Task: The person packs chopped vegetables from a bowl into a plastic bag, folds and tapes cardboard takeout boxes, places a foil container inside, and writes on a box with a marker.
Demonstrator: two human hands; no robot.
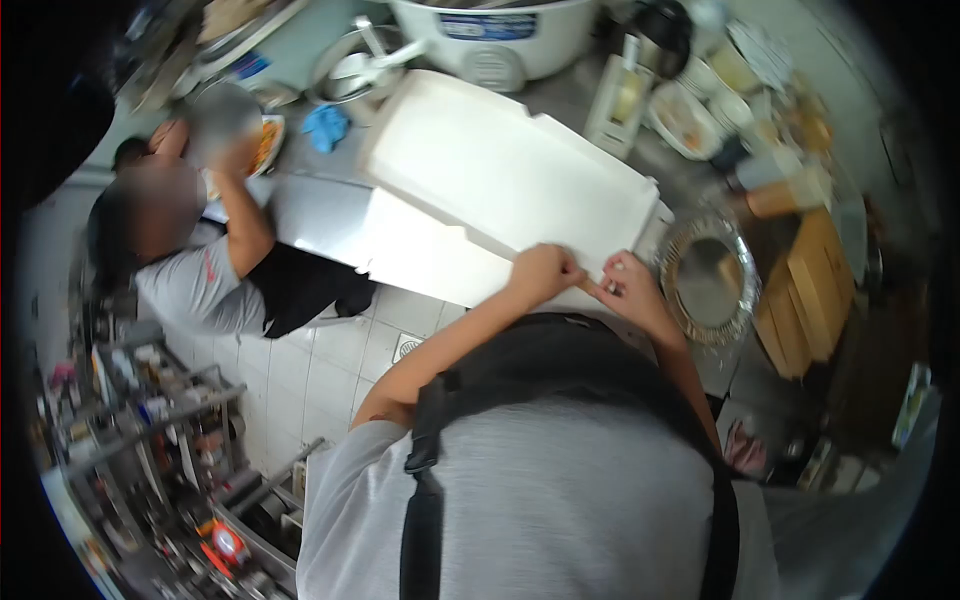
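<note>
A large white cardboard box (510,170) lies opened out on the metal counter in front of me, its lid flap (430,250) spread toward the left. My left hand (545,274) pinches the box's near edge close to the right corner. Just beside it, my right hand (632,288) has its fingers closed on the same corner. Both sets of fingertips almost meet there, and a small brownish edge shows between them. To the right of my right hand is a round foil-like silver ring (708,275).
A big white rice cooker (500,45) stands behind the box. Wooden boards (810,290) are at right, and food containers (685,120) at back right. A blue glove (325,128) lies at back left. Another person (215,270) works at the counter's left end, near a shelving rack (150,420).
</note>
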